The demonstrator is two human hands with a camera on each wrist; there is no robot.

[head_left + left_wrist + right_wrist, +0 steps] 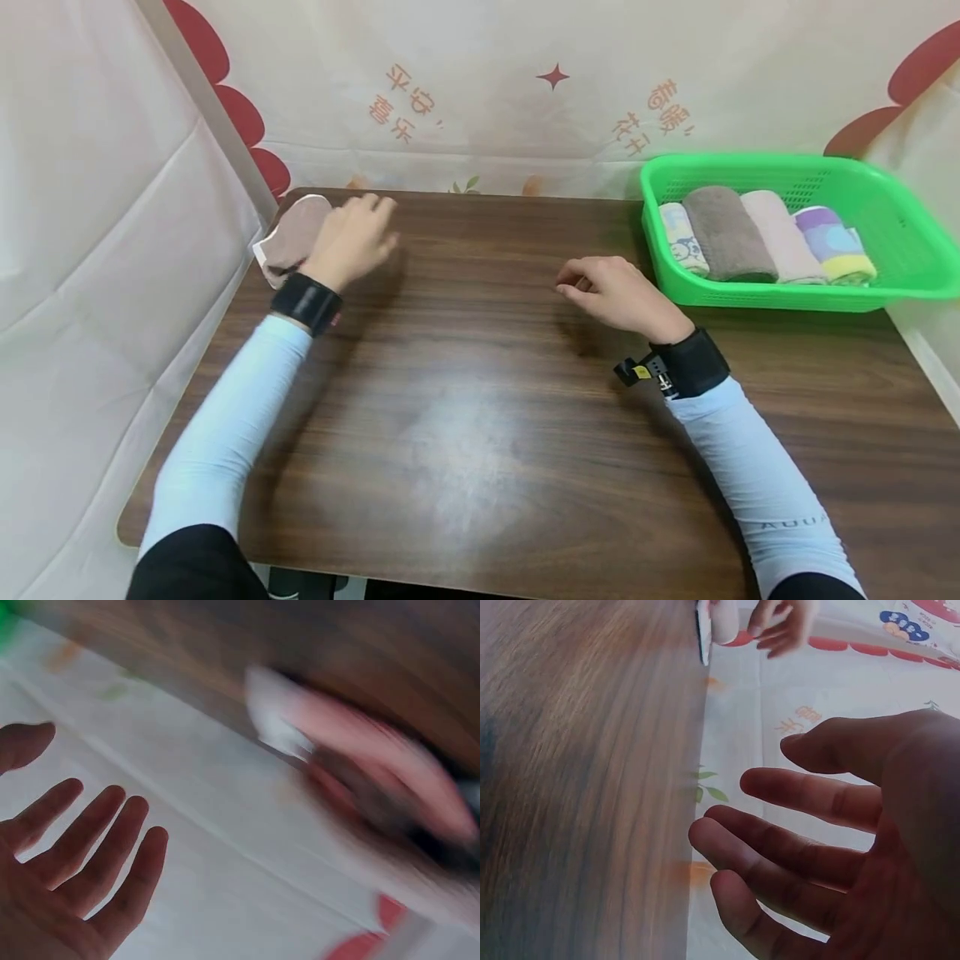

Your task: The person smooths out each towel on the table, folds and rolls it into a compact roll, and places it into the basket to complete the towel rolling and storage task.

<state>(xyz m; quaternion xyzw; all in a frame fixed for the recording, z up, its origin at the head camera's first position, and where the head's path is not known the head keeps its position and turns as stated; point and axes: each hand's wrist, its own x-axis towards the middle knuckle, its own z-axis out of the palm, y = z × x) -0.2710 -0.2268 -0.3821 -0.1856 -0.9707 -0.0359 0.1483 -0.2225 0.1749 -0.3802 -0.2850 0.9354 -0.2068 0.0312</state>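
My left hand [352, 242] is over the far left corner of the table, just right of a pinkish-brown cloth piece [297, 233] with white edges. In the left wrist view the cloth piece [367, 742] is blurred, looks thick and folded, and lies apart from the spread fingers [112, 855]. That hand holds nothing. My right hand [618, 292] hovers over the table left of the green basket [765, 296], its fingers loosely bent. The right wrist view shows nothing in the right hand's palm or fingers [795, 862].
Rolled towels stand in a row inside the basket: a patterned one [684, 240], a grey-brown one [727, 237], a pale pink one [782, 237] and a purple-and-yellow one [836, 246]. A printed white curtain [487, 108] hangs behind the brown wooden table [465, 400].
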